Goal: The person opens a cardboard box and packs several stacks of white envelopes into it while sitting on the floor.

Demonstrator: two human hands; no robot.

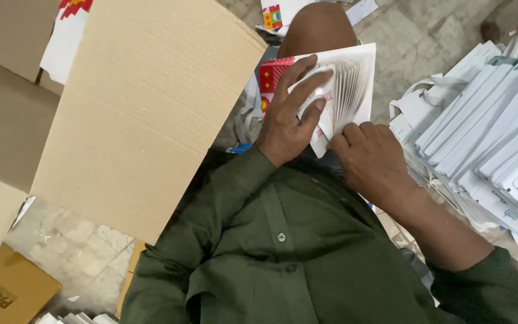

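Note:
My left hand (288, 114) grips a stack of flat white printed cards (348, 84) with red and yellow patterning on the left edge, fingers spread over its face. My right hand (372, 162) pinches the stack's lower corner, and the sheets fan out in a blur near the top right. The stack rests above my lap, over my dark green shirt (283, 252). My bare knee (319, 27) shows just beyond the stack.
A large brown cardboard box flap (145, 102) stands at the left. Several bundles of flat white cartons (493, 132) lie stacked at the right. Stone floor (79, 246) shows lower left, with a small brown box (7, 291) there.

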